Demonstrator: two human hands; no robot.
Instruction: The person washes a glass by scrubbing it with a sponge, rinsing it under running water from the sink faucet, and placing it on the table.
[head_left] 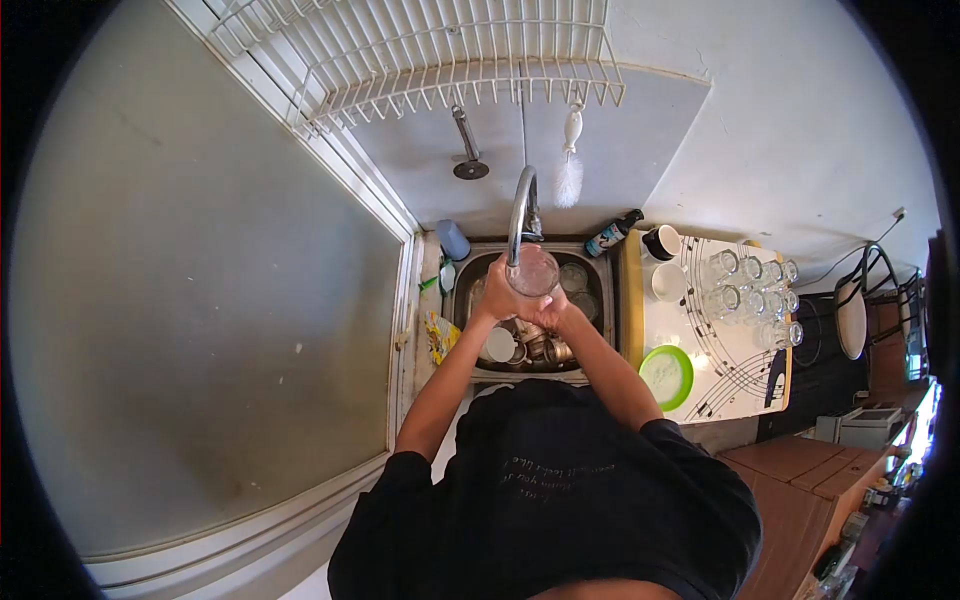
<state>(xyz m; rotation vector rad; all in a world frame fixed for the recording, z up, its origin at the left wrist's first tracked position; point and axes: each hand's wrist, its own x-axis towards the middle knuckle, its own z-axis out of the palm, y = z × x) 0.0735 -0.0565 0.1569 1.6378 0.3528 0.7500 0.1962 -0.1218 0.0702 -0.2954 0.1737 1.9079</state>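
Observation:
Under the curved faucet, a round clear glass bowl is held over the sink. My left hand grips its left side, fingers closed against the glass. From below and the right, my right hand also has hold of it, though some of its fingers are hidden. Beneath my hands the sink holds a white cup, metal-looking dishes and more clear glassware. Whether water is running I cannot make out.
Right of the sink, a music-note-patterned tabletop carries several upside-down glasses, cups and a green-rimmed plate. A dark bottle leans behind the sink. Overhead is a white wire rack with a hanging brush.

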